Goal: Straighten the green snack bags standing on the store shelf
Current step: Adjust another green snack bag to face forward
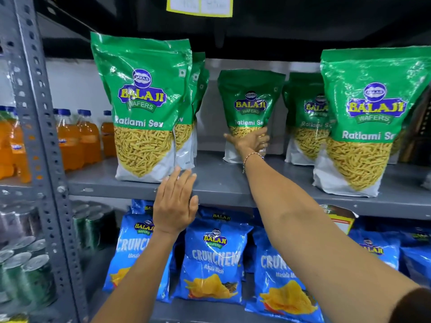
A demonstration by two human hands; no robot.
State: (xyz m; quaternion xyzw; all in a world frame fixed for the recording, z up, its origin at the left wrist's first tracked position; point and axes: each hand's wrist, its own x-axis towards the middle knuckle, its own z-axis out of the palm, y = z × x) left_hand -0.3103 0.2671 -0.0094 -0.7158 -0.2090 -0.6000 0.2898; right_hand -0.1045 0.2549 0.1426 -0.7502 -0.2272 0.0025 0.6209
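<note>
Several green snack bags stand on the grey shelf [224, 183]. A big one [142, 106] stands at the front left with more bags [197, 89] close behind it. Another big one [368, 122] stands at the front right, with a bag [303, 117] behind it. A smaller-looking bag [249, 106] stands far back in the middle, upright. My right hand [250, 142] reaches deep in and lies flat against its lower front, fingers spread. My left hand [175, 203] hovers open at the shelf's front edge, just right of the front left bag's base, holding nothing.
Blue chip bags [214, 259] fill the shelf below. Orange drink bottles [77, 138] stand left of the perforated grey upright [39, 127], with green cans [28, 271] beneath. A yellow-edged label [200, 5] hangs above. Bare shelf lies between the left and right front bags.
</note>
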